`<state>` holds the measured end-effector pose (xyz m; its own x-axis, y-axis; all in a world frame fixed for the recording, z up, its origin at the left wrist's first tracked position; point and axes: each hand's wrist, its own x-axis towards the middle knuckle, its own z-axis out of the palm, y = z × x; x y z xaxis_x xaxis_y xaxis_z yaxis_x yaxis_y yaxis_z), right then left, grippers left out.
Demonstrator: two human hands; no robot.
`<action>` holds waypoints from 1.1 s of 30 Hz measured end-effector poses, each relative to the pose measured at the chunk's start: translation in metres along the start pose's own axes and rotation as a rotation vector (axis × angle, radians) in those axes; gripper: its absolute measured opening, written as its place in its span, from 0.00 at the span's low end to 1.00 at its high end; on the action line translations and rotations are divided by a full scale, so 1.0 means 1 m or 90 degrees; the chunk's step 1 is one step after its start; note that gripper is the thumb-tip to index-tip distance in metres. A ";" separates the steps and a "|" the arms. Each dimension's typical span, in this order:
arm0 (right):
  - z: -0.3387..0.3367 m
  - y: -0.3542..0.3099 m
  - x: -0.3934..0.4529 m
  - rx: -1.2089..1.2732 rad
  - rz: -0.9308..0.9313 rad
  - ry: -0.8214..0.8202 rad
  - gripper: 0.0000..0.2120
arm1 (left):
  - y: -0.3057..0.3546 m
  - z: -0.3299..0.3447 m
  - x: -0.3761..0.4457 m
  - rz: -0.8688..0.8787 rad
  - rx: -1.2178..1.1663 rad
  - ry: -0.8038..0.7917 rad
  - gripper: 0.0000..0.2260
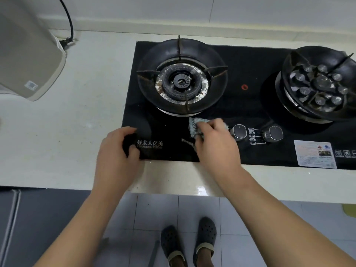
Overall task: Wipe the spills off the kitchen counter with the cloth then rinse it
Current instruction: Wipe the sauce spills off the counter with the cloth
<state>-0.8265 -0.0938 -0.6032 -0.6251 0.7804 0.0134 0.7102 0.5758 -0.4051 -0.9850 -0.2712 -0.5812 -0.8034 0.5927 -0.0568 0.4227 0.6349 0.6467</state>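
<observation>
We look down on the pale tabletop point(81, 112), which runs wide and bare to the left of the black glass hob point(250, 93) set into it; a strip of it also shows along the hob's front edge, and beyond that the tabletop ends above the tiled floor point(154, 209). A beige appliance point(28, 60) stands well left of the hob, near the wall. On the hob, the left burner point(182, 78) sits toward the back, and the right burner point(319, 83) reaches the frame's right edge. Between the left burner and the hob's front edge lies open black glass.

Our right hand point(215, 143) comes in over the hob's front edge, forearm angled up from lower right, palm down. Its fingers point(210, 126) are curled and pressed down onto the cloth point(194, 126), a grey textured rag bunched beneath them just in front of the left burner; part of the cloth pokes out to the left and behind the fingertips, and a little shows right of them, near the left control knob point(238, 132). The right control knob point(273, 133) sits just beyond. A thin streak point(187, 142) lies on the glass just left of the right hand.

Our left hand point(115, 151) rests on the hob's front left corner, fingers loosely bent and apart, thumb on the glass, holding nothing.
</observation>
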 end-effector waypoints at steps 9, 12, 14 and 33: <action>0.011 -0.015 -0.015 0.017 -0.032 0.043 0.07 | -0.019 -0.005 -0.009 -0.096 -0.051 -0.011 0.21; 0.012 -0.015 -0.005 0.009 0.024 0.078 0.07 | -0.023 -0.006 -0.011 -0.110 -0.067 -0.020 0.21; 0.023 -0.033 -0.035 0.027 -0.074 0.019 0.10 | -0.022 -0.006 -0.010 -0.115 -0.067 -0.019 0.22; 0.018 -0.026 -0.088 0.027 -0.110 -0.067 0.29 | 0.010 -0.025 -0.018 -0.126 -0.153 0.032 0.17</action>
<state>-0.7959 -0.1816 -0.6108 -0.7680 0.6404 -0.0083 0.5767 0.6859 -0.4438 -0.9770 -0.2876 -0.5548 -0.8826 0.4400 -0.1657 0.1494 0.5967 0.7885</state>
